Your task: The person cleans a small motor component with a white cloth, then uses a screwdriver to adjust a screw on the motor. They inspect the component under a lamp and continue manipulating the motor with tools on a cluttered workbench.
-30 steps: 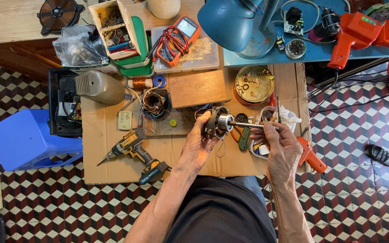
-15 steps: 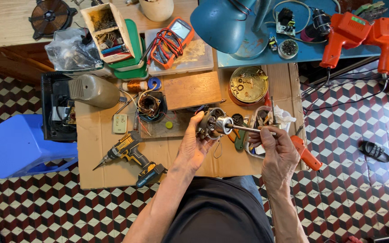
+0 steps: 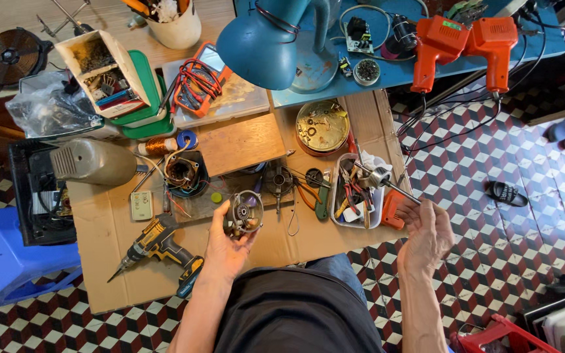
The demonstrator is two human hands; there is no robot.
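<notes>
Left hand: your left hand [image 3: 225, 243] is cupped under a small round motor housing [image 3: 244, 214], fingers wrapped up around its rim, so it's clamped on that part, held just above the cardboard sheet [image 3: 109, 238].

Right hand: your right hand [image 3: 426, 236] is off past the right edge of the bench, fingers pinched on the end of a thin metal shaft [image 3: 393, 188]. The shaft slants up and left, and its rotor end [image 3: 378, 176] sits over the grey parts tray [image 3: 343, 219].

The two parts: housing and shaft are well apart, one in each hand, with the tray between them.

Near the left hand: a yellow cordless drill [image 3: 155, 248] lies on the cardboard just left of your wrist, bit pointing down-left. Above the housing there's an open motor stator with copper windings [image 3: 181, 173], plus a small spool of copper wire [image 3: 158, 145].

Near the right hand: an orange tool handle [image 3: 393, 210] lies beside the tray.

Further out: a round brass tin [image 3: 322, 125] of small bits, a red multimeter [image 3: 197, 82] on a clear plastic box, a blue desk lamp [image 3: 266, 39], and two orange soldering guns [image 3: 465, 46] on the blue top.
</notes>
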